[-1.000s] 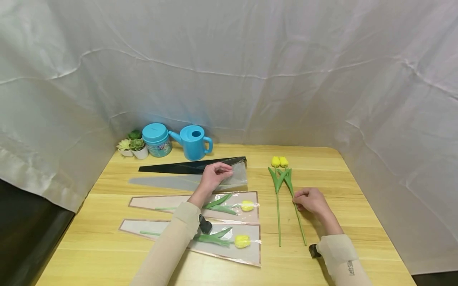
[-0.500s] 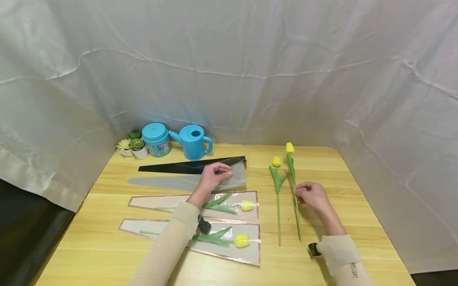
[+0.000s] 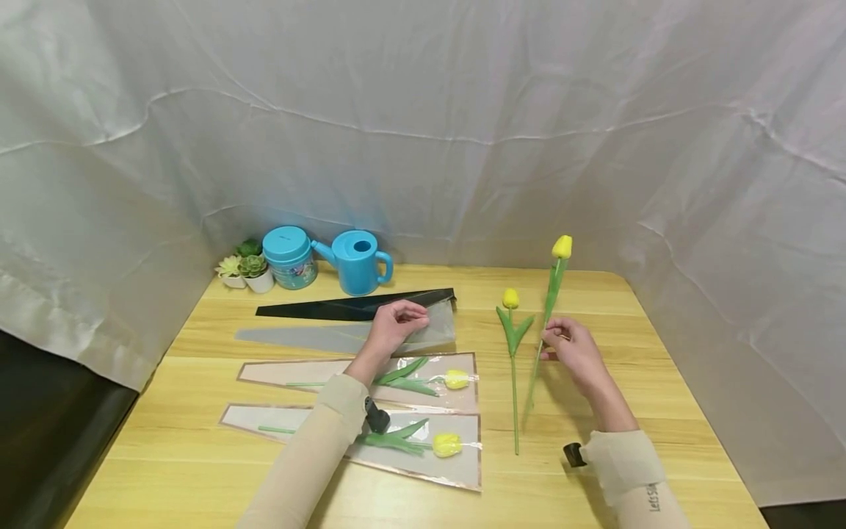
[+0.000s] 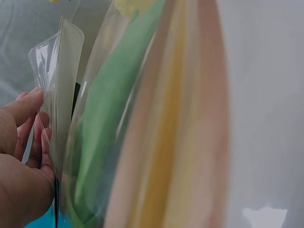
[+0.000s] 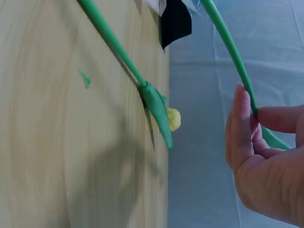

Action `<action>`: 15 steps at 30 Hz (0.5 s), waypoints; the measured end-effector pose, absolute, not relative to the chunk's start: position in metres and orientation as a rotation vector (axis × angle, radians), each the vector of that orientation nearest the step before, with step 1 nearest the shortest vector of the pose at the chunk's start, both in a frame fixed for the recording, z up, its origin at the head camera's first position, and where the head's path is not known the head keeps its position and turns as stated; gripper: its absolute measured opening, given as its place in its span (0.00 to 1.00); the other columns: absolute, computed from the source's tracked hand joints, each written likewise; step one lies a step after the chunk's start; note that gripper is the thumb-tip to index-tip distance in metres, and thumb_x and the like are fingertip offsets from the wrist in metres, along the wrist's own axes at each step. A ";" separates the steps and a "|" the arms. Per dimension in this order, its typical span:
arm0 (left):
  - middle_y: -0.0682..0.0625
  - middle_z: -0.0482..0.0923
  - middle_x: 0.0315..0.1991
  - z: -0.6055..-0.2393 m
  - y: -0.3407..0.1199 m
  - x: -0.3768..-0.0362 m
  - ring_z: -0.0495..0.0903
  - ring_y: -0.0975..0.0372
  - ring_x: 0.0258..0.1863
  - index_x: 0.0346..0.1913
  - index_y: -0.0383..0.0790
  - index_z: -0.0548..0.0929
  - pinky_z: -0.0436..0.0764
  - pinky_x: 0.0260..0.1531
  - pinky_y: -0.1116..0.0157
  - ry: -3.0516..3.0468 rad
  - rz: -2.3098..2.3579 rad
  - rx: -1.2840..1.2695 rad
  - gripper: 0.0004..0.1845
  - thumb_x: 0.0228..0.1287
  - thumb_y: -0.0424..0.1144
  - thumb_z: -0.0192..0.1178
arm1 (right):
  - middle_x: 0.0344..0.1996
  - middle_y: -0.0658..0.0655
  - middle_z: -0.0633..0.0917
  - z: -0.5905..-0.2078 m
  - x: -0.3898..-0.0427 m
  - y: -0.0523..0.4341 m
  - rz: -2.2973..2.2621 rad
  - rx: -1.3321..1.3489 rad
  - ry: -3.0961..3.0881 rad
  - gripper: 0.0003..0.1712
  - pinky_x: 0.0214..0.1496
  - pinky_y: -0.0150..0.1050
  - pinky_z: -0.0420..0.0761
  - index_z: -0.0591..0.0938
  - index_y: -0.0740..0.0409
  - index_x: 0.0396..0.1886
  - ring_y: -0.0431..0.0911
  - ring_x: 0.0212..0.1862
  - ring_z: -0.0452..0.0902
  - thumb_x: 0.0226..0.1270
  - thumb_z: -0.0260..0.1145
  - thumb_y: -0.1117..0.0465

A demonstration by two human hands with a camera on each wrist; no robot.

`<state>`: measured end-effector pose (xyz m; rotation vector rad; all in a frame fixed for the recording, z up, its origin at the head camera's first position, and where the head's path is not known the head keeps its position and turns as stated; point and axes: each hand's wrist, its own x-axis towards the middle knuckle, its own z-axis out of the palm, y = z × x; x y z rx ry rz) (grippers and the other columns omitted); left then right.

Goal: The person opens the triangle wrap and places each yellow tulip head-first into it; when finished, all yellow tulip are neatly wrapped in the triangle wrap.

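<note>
My left hand (image 3: 395, 327) pinches the wide end of a grey translucent flower sleeve (image 3: 300, 336). In the left wrist view its thumb and fingers grip the clear front film, and the sleeve's mouth (image 4: 69, 57) gapes beside them. My right hand (image 3: 576, 354) holds a yellow artificial tulip (image 3: 554, 286) by its green stem between thumb and fingers, raised off the table with the flower upward. Left of it, a second yellow tulip (image 3: 512, 338) lies on the wood. Closer to me, two sleeves with pinkish borders (image 3: 469, 367) each contain a yellow tulip, partly covered by my left arm.
Behind the grey sleeve lies a black sleeve (image 3: 317, 311). Along the back left stand small potted succulents (image 3: 254, 273), a blue lidded jar (image 3: 291, 257) and a blue watering can (image 3: 359, 268). Pale fabric (image 3: 423, 184) hangs around the wooden table (image 3: 634, 367).
My right hand has lifted one tulip off the table, away from the other, and its flower now leans right and its stem end left. My left hand has stayed at the grey sleeve.
</note>
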<state>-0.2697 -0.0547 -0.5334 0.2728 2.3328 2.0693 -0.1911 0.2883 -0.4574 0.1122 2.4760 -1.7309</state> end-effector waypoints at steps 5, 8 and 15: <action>0.41 0.90 0.43 -0.535 -0.055 -0.270 0.85 0.59 0.40 0.47 0.37 0.90 0.81 0.41 0.68 2.309 2.070 0.290 0.11 0.62 0.35 0.74 | 0.46 0.57 0.73 -0.458 -0.193 0.284 -1.803 0.113 2.431 0.15 0.53 0.38 0.87 0.67 0.71 0.60 0.45 0.48 0.84 0.84 0.51 0.63; 0.36 0.89 0.46 -0.535 -0.055 -0.270 0.86 0.51 0.44 0.50 0.34 0.89 0.81 0.41 0.68 2.291 2.073 0.308 0.13 0.63 0.35 0.74 | 0.50 0.60 0.73 -0.460 -0.196 0.281 -1.856 0.115 2.391 0.17 0.55 0.36 0.86 0.66 0.71 0.63 0.47 0.50 0.85 0.84 0.50 0.63; 0.41 0.90 0.43 -0.536 -0.055 -0.269 0.86 0.62 0.39 0.47 0.37 0.90 0.82 0.41 0.69 2.290 2.086 0.309 0.11 0.62 0.34 0.74 | 0.50 0.59 0.75 -0.463 -0.202 0.271 -1.894 0.140 2.423 0.17 0.52 0.35 0.87 0.67 0.69 0.61 0.44 0.47 0.81 0.85 0.51 0.61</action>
